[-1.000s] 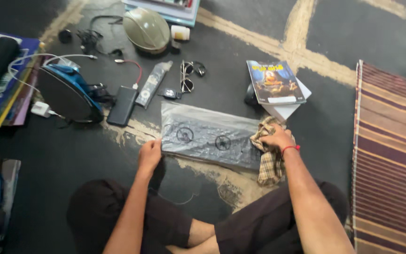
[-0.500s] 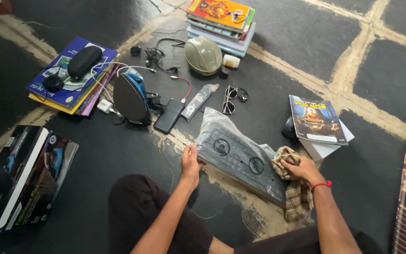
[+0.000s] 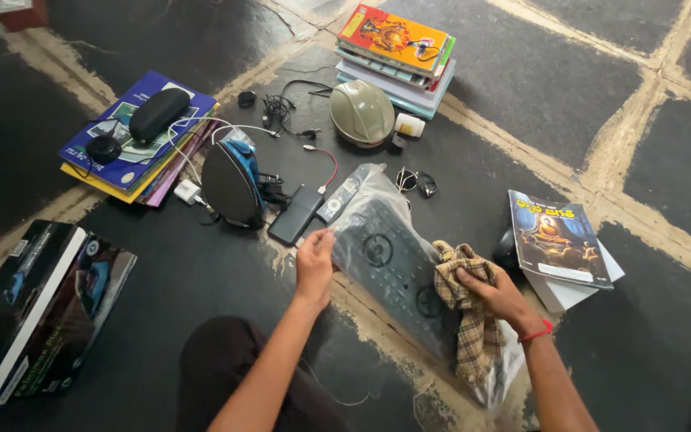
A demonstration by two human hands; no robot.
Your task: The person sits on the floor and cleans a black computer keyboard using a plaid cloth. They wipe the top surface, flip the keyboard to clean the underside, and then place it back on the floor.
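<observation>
A black keyboard in a clear plastic bag (image 3: 389, 256) is lifted at an angle above the dark floor. My left hand (image 3: 315, 260) pinches the bag's left edge. My right hand (image 3: 496, 294) grips a tan checked cloth (image 3: 465, 316) against the keyboard's right end, and the cloth hangs down over the bag.
Near the keyboard lie a black power bank (image 3: 296, 214), a remote (image 3: 339, 198), sunglasses (image 3: 415, 182) and a blue iron (image 3: 232, 182). Book stacks sit at the left (image 3: 133, 148), top (image 3: 395, 50) and right (image 3: 565, 244). A dark printed box (image 3: 33, 300) lies lower left, a green dome-shaped object (image 3: 361, 112) further back.
The keyboard has been raised and tilted more steeply, its right end nearer me. My right hand with the cloth slid left along it, and my view shifted left and up.
</observation>
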